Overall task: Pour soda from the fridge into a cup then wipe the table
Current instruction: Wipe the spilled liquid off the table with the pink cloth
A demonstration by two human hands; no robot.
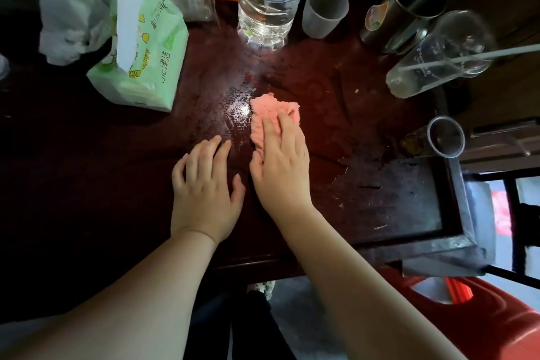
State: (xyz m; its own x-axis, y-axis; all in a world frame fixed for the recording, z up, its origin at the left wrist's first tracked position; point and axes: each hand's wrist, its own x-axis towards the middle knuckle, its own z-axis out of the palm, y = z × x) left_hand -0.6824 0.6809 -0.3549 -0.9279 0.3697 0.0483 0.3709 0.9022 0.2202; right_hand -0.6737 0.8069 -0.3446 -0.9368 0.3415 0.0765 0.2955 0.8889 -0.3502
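A: Item one, the task's thing?

B: Pink cloth [271, 117]: small, crumpled, frayed along its far edge, salmon-pink. Location: middle of the bench [380, 199], a dark red-brown wooden top, just right of a wet sheen [239, 108] that catches the light.

A: Hands?

B: Right hand [282, 161]: palm down on the near half of the cloth, fingers straight and together, pressing it flat against the wood. The thumb lies beside the cloth's near edge. Nothing is pinched or gripped. Left hand [204, 193]: palm down on bare wood just beside the right one, fingers loosely spread and slightly bent, holding nothing. Both forearms are bare and come in over the near edge.

A: Vessels?

B: Far side, left to right:
- large water bottle [268, 6], clear with a blue label
- frosted plastic cup [324, 10], just beside the bottle
- steel tumbler [406, 6] with a sticker
- clear glass [438, 55] carrying a white straw [482, 55]

Near the right edge, apart from those: small clear cup [438, 140] with brownish liquid in its lower part.

A: Remainder?

B: Green tissue pack [143, 58], opened, one sheet standing out, on the far left. White plastic bag [67, 20] behind it. Red stool [482, 318] below the bench's near right corner. Scuffs and pale flecks mark the wood towards that corner.
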